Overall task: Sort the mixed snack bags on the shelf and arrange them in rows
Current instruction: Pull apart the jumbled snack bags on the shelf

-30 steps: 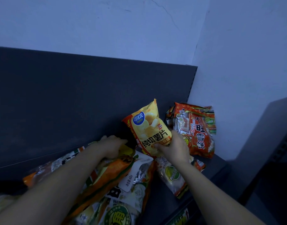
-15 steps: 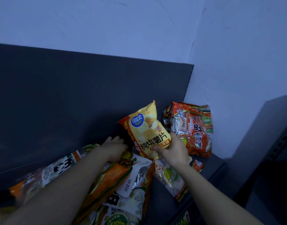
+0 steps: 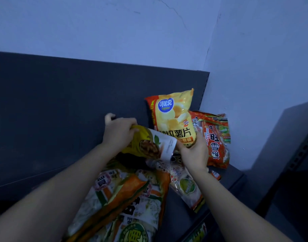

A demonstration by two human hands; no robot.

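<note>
My right hand (image 3: 193,152) grips the bottom edge of a yellow potato chip bag (image 3: 174,117), holding it upright against the dark shelf back panel (image 3: 62,105). My left hand (image 3: 118,133) clutches the top of a yellow-green and white snack bag (image 3: 149,145), lifted above the heap. To the right, red rice cracker bags (image 3: 214,142) stand leaning in the shelf corner. Several orange, green and white snack bags (image 3: 128,198) lie in a loose pile beneath my arms.
A pale bag with a green round logo (image 3: 188,187) lies flat on the dark shelf board (image 3: 177,215) by my right wrist. A light wall (image 3: 254,67) closes off the right side. Another dark shelf unit (image 3: 292,145) stands at the far right.
My left hand has closed on the yellow-green bag and lifted it off the pile. My right hand has raised the chip bag and turned it more upright against the back panel.
</note>
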